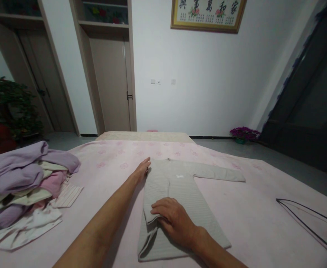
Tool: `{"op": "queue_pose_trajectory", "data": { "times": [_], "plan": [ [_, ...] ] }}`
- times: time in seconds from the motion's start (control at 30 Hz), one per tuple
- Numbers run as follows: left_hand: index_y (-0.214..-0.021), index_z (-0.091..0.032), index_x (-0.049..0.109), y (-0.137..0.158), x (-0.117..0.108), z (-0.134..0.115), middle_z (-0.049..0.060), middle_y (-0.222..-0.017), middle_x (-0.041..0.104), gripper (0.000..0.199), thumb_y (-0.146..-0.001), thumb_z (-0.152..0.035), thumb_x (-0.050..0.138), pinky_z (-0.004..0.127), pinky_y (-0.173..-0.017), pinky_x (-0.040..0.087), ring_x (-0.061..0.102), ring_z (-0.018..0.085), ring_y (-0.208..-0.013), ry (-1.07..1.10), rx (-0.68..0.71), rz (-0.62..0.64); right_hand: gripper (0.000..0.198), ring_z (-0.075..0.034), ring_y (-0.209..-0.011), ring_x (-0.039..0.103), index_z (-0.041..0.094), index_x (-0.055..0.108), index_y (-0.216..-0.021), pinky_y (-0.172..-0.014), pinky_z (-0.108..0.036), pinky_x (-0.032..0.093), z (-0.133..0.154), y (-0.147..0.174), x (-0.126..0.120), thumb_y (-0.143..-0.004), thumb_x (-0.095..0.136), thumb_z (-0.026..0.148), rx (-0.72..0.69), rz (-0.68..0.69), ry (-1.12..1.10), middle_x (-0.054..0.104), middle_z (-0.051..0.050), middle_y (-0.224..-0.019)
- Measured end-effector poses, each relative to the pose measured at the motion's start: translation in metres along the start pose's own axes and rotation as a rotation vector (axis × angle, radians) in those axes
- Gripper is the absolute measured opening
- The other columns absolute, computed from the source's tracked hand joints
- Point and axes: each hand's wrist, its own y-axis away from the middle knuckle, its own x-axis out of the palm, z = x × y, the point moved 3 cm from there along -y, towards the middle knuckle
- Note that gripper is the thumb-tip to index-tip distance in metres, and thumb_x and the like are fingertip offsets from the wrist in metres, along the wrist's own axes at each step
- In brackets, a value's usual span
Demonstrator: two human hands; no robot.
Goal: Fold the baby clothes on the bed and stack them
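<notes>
A light grey ribbed long-sleeved shirt (185, 197) lies front up on the bed, its neckline away from me. One sleeve stretches out flat to the right; the left side and its sleeve are folded inward over the front. At the shirt's upper left shoulder rests my left hand (143, 169), fingers stretched forward along the folded edge. My right hand (176, 219) is closed on the folded sleeve near its cuff, over the lower middle of the shirt. Its thumb is partly hidden beneath the fingers. Below that cuff, the shirt's lower left layers stand slightly apart.
A heap of clothes (21, 178), lilac, pink and white, lies on the left of the pink flowered bedsheet (110, 156). On the right is a black wire object (300, 216), possibly a hanger. Beyond the bed are a door (110, 82), a wall and purple flowers (244, 133).
</notes>
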Motion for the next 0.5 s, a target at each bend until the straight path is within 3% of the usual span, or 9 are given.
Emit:
{"op": "queue_pose_trajectory", "data": {
  "times": [0.1,0.3,0.4,0.5],
  "plan": [
    [-0.123,-0.019,0.064,-0.012,-0.003,0.001,0.012,-0.125,0.066,0.043,-0.081,-0.027,0.065,0.030,-0.096,0.046,0.061,0.022,-0.115,-0.144,0.068,-0.036,0.026,-0.021,-0.106,0.063,0.025,0.065,-0.114,-0.095,-0.037,0.046,-0.003,0.004,0.005,-0.091,0.056,0.016,-0.010,0.023,-0.001,0.072,-0.005,-0.113],
    [-0.094,-0.014,0.071,-0.025,-0.006,0.006,0.014,-0.116,0.068,0.019,-0.077,-0.016,0.063,0.040,-0.104,0.040,0.054,0.032,-0.123,-0.524,0.153,-0.056,0.023,-0.022,-0.096,0.066,0.023,0.065,-0.110,-0.088,-0.036,0.049,-0.003,0.008,0.001,-0.091,0.053,0.019,-0.063,0.009,0.010,0.074,-0.007,-0.101],
    [-0.105,-0.015,0.067,-0.025,-0.004,0.009,0.016,-0.133,0.058,0.024,-0.082,-0.020,0.062,0.048,-0.111,0.031,0.044,0.033,-0.131,-0.687,0.175,-0.104,0.025,-0.022,-0.098,0.066,0.023,0.065,-0.109,-0.089,-0.036,0.049,-0.002,0.009,0.000,-0.088,0.054,0.017,-0.048,0.052,0.023,0.074,-0.007,-0.102],
    [-0.119,-0.018,0.062,-0.019,-0.002,0.009,0.016,-0.138,0.055,0.035,-0.084,-0.019,0.059,0.047,-0.113,0.027,0.041,0.032,-0.133,-0.789,0.192,-0.126,0.023,-0.021,-0.098,0.066,0.023,0.067,-0.108,-0.090,-0.035,0.049,-0.004,0.010,-0.001,-0.088,0.055,0.018,0.024,0.026,-0.022,0.074,-0.006,-0.102]
  ]
}}
